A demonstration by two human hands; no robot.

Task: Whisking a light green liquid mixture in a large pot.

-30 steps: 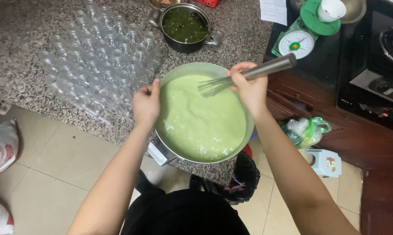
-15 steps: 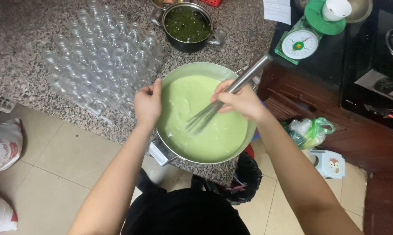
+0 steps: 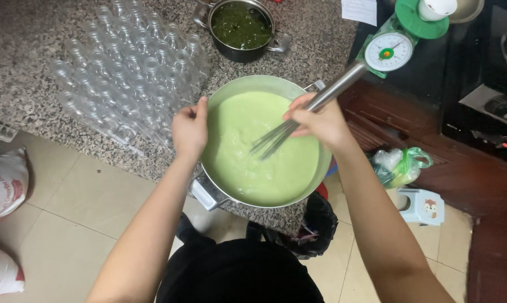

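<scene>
we see the left hand (image 3: pixel 189 130) closed on the rim of a big metal pot (image 3: pixel 239 85) that sits at the edge of a speckled stone counter (image 3: pixel 29 84). the right hand (image 3: pixel 320 122) is clamped around the steel handle of a whisk (image 3: pixel 298 120), its wires dipped into the pale green batter (image 3: pixel 259 151) filling the pot. just left of the pot lie rows of clear plastic cups (image 3: pixel 124 67). behind it stands a smaller pot (image 3: pixel 243 25) of dark green leaves, and to the right a green kitchen scale (image 3: pixel 389 50).
</scene>
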